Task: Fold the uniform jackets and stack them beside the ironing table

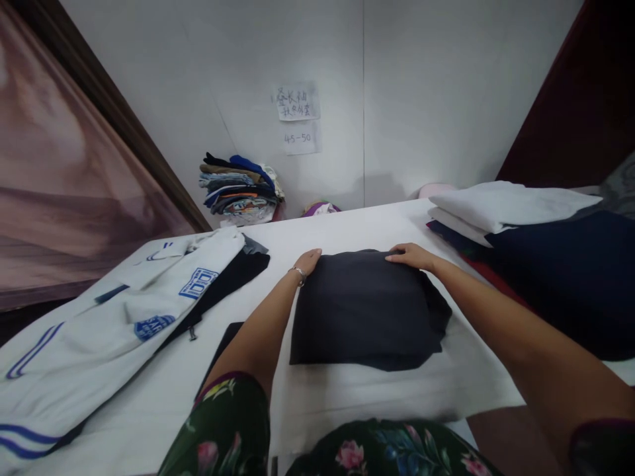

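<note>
A dark grey-black garment (367, 311), folded into a rough rectangle, lies flat on the white table (342, 228) in front of me. At its far left corner my left hand (310, 262) closes on the edge, with its fingers partly hidden by the cloth. My right hand (411, 256) pinches the far edge right of the middle, thumb on top. Some loose cloth bulges out beyond the fold on the right side. Its kind of garment cannot be made out.
White jackets with blue stripes and print (149, 311) lie spread at left over dark cloth. A pile of white and navy clothes (546, 258) stands at right. Behind, a stack of folded clothes (241, 188) leans near the wall, below handwritten paper signs (297, 102).
</note>
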Demonstrator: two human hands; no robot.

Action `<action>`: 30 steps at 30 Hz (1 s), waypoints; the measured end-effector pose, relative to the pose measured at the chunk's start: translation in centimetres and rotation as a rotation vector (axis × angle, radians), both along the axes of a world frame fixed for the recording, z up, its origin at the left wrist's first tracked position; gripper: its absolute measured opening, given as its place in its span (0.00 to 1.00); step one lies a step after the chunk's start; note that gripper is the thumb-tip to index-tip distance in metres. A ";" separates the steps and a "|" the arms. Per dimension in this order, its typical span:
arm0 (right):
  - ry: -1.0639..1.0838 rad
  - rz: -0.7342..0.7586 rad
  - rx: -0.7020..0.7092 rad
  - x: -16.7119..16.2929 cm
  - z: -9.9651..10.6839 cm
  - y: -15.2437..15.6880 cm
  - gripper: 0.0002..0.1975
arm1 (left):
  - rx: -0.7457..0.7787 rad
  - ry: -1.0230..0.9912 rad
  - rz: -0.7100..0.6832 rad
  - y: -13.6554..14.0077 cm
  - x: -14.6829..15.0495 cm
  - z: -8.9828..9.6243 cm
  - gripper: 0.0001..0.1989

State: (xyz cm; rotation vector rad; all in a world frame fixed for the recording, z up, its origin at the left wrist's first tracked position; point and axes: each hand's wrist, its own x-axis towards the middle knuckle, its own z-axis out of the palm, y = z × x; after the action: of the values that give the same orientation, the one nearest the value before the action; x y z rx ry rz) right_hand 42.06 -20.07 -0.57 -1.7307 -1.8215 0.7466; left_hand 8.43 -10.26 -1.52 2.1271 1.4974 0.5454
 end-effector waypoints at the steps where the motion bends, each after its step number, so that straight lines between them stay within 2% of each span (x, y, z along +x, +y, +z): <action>1: 0.018 -0.010 -0.011 0.0 -0.1 0.0 0.20 | -0.019 0.013 -0.002 0.2 0.1 -0.1 0.22; 4: 0.001 -0.056 0.005 -0.3 -0.1 -0.3 0.19 | -0.066 0.052 -0.016 0.5 0.3 -0.3 0.21; 7: -0.077 -0.099 0.040 -1.1 0.3 -1.1 0.14 | -0.079 0.087 -0.014 0.6 0.2 -0.6 0.20; 11: -0.040 -0.161 0.195 -1.4 -0.1 -2.1 0.13 | -0.071 0.156 0.013 0.8 0.6 -1.1 0.22; 17: -0.046 -0.195 0.047 0.0 -4.0 -1.5 0.16 | -0.087 0.301 0.020 1.0 1.6 -2.2 0.25; 21: -0.081 -0.154 0.052 0.3 -4.6 -1.5 0.18 | -0.093 0.343 0.004 1.1 1.8 -1.8 0.26; 26: -0.152 -0.096 0.033 -0.1 -2.8 -1.9 0.17 | -0.054 0.312 -0.133 0.9 4.5 0.1 0.26; 30: -0.167 -0.067 0.165 -0.4 -2.3 -2.4 0.16 | -0.102 0.305 -0.337 0.5 8.8 1.4 0.32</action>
State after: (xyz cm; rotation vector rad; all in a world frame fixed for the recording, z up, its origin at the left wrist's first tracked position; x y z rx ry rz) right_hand 41.62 -22.51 -2.88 -1.7797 -1.8666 0.4225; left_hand 17.28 -9.79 -0.15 2.3892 1.2386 0.0243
